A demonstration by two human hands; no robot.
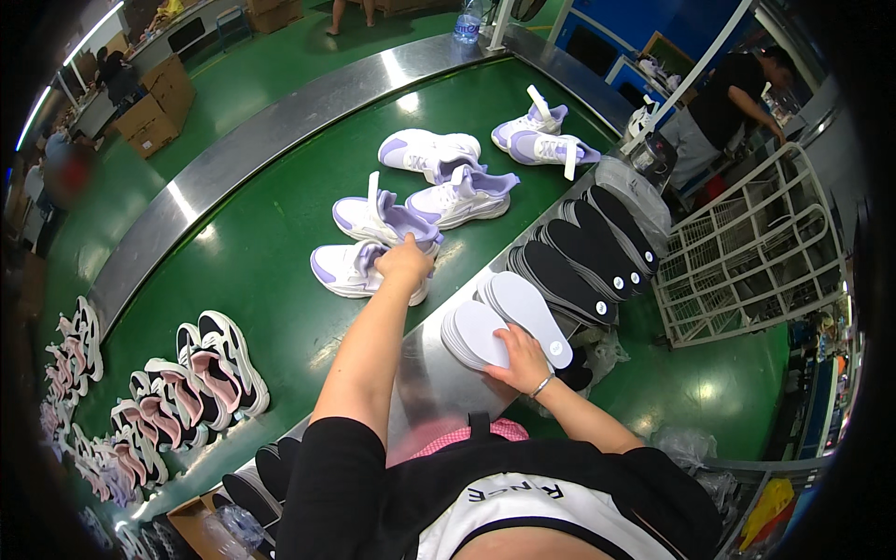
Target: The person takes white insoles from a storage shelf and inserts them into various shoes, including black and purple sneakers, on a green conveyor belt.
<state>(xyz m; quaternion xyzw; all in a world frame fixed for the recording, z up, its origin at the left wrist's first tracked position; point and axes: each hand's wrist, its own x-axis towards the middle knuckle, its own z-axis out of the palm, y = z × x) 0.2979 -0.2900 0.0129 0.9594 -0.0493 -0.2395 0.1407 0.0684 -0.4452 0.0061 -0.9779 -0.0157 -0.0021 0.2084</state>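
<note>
My left hand (404, 262) is closed on the collar of a white and lilac sneaker (347, 269), its fingers partly hidden in the shoe's opening. The matching sneaker (359, 217) stands just beyond it, tongue sticking up. Two more white and lilac sneakers (462, 198) sit close behind. At the near edge of the green belt, my right hand (523, 362) is closed at the edge of a stack of white insoles (474, 334); its thumb is hidden. A second white insole stack (527, 313) lies against that one, with round labels at the heels.
Black insoles (565, 280) lie in several stacks to the right on the metal ledge (425, 373). Another lilac pair (541, 145) sits farther along the belt (280, 266). Black and pink sneakers (191, 392) line the left. A wire cart (747, 252) and a person in black (723, 112) are at right.
</note>
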